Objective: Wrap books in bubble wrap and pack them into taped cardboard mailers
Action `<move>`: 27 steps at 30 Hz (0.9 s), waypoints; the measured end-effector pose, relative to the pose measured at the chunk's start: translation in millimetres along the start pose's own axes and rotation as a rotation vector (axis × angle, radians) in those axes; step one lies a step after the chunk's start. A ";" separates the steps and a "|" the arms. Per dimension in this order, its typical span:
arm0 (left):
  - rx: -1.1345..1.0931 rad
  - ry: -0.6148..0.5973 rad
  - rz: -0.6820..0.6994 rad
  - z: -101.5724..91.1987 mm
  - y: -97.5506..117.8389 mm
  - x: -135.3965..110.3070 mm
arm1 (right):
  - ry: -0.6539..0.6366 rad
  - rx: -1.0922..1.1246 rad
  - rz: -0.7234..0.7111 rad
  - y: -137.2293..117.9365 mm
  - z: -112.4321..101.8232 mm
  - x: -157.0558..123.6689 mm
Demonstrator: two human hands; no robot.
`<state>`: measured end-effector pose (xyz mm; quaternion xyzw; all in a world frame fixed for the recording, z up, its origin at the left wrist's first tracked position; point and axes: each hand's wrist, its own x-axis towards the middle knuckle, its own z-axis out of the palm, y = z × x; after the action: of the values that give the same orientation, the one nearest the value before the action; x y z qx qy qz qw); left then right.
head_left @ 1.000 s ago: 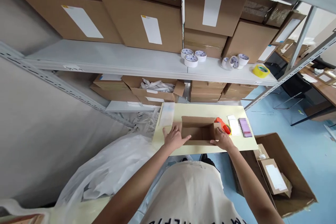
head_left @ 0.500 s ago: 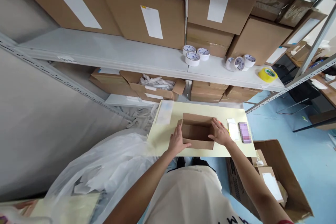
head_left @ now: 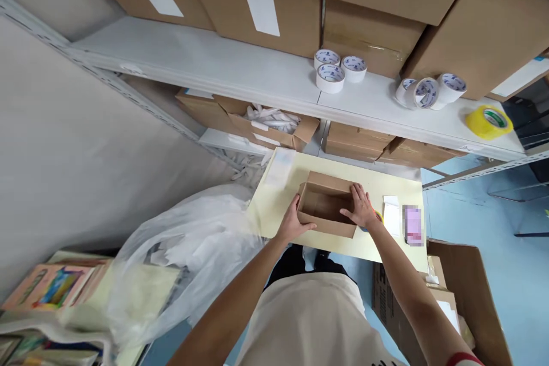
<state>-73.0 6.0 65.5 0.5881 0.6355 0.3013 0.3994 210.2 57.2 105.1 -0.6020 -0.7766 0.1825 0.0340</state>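
Note:
A small brown cardboard box [head_left: 328,225] with its top open and nothing visible inside stands on the pale yellow tabletop [head_left: 274,197]. My left hand [head_left: 294,223] grips its left end, the thumb along the near wall and the fingers on the outer side. At the opposite end, my right hand [head_left: 360,209] holds the right wall, its thumb reaching over the inside. Beside the right wrist something round with yellow, orange and blue [head_left: 378,216] shows, mostly hidden. Right of it lie white paper slips [head_left: 391,214] and a purple, blurred-out rectangular object [head_left: 413,225].
Behind the table, a grey shelf [head_left: 257,77] carries large cartons [head_left: 253,6], white tape rolls [head_left: 330,78] and a yellow tape roll [head_left: 489,122]. A big open carton [head_left: 469,291] stands at the lower right. Clear plastic sheeting [head_left: 189,240] hangs by the table's left side.
My view has shifted, so the shelf sits higher and larger in the picture. The box has turned slightly, and both hands still hold its ends.

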 end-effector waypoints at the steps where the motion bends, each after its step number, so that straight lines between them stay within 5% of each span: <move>1: 0.002 -0.002 -0.003 -0.8 -0.1 -1.8 | -0.014 -0.049 0.011 -4.0 -3.0 -2.8; 5: 0.052 -0.038 0.036 -6.9 1.1 -6.3 | -0.049 -0.142 -0.029 -36.5 -16.1 -11.1; 10: 0.091 -0.091 0.108 -20.0 0.8 -6.9 | -0.243 -0.030 -0.348 -112.7 -10.2 0.7; 15: 0.116 -0.163 0.194 -52.0 -21.4 3.2 | -0.398 0.078 -0.275 -161.9 11.3 23.8; 21: 0.309 0.078 -0.185 -100.6 -56.4 81.2 | -0.424 0.106 -0.220 -161.1 14.2 26.6; 27: 0.360 0.091 -0.419 -91.8 -62.6 159.2 | -0.425 0.065 -0.208 -165.2 12.2 21.4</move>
<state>-182.1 163.3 33.5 0.4912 0.8038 0.1203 0.3133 48.6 40.1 143.8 -0.4653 -0.8179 0.3256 -0.0923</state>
